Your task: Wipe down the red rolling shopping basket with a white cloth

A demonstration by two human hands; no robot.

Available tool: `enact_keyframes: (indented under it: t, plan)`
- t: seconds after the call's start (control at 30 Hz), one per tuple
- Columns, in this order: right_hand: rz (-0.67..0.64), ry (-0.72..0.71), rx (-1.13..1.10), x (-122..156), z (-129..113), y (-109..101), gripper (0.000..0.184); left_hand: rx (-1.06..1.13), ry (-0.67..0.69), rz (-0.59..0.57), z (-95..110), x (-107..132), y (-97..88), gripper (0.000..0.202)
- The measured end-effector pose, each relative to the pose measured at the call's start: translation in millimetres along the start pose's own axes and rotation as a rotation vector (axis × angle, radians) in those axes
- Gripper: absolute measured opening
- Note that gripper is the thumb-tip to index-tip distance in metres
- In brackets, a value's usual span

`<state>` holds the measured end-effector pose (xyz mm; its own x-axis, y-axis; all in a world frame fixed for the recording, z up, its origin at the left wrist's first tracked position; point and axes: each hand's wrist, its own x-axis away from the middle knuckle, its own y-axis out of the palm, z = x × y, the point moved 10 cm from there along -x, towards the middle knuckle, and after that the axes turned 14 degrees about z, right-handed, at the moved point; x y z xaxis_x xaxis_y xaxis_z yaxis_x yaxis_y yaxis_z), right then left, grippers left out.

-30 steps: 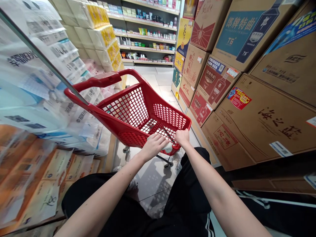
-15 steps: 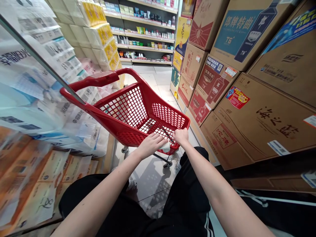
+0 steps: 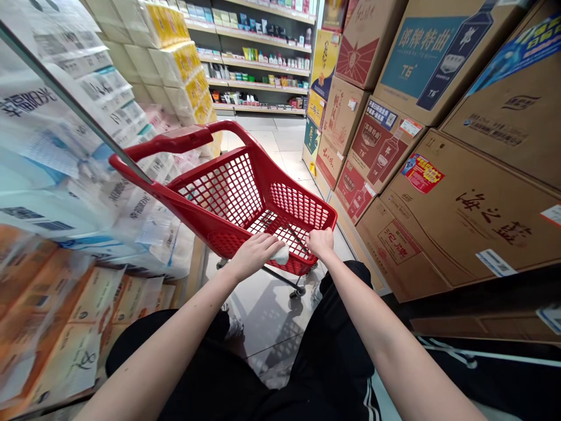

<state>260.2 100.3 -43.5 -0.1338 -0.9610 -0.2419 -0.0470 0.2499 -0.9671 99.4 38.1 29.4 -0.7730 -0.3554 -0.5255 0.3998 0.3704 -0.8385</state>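
A red shopping cart (image 3: pixel 184 202) with a lattice basket stands in front of me, its handle at the far left and its near end toward my knees. My left hand (image 3: pixel 255 255) lies over the near side's rim, pressing a crumpled white cloth or tissue (image 3: pixel 281 255) to it. Part of that white piece sticks out past my fingertips; the rest is hidden beneath them. At the near right corner, my right hand (image 3: pixel 321 242) is closed around the cart's rim. The inside of the basket shows only its lattice floor and walls.
Stacked cardboard cartons (image 3: pixel 482 204) wall the right side. Wrapped white paper packs (image 3: pixel 87 123) and orange packs (image 3: pixel 56 316) are piled on the left, with a metal pole (image 3: pixel 74 105) crossing there. Stocked shelves (image 3: pixel 263 70) stand at the back beyond the tiled floor (image 3: pixel 280 146).
My left hand has slid left along the cart's rim with the white cloth or tissue, more of which now shows. My right hand and the cart stay nearly where they were.
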Motion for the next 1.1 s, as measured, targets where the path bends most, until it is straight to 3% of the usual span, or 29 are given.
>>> enact_keyframes:
  t: [0.17, 0.6, 0.8, 1.1]
  plan:
    - [0.042, 0.000, -0.014, -2, -2, 0, 0.035, 0.039, -0.028, -0.065, -10, 1, 6.7, 0.027]
    - [0.004, 0.004, 0.009, -2, -1, 3, 0.037, 0.096, 0.002, -0.101, -17, -13, 12.0, 0.016]
    - [0.026, -0.007, -0.001, -3, -3, 0, 0.036, 0.136, -0.090, -0.107, -22, -18, 12.9, 0.033]
    - [0.014, -0.001, 0.024, -4, -3, 1, 0.034, 0.113, -0.261, -0.135, -33, -26, 23.1, 0.040]
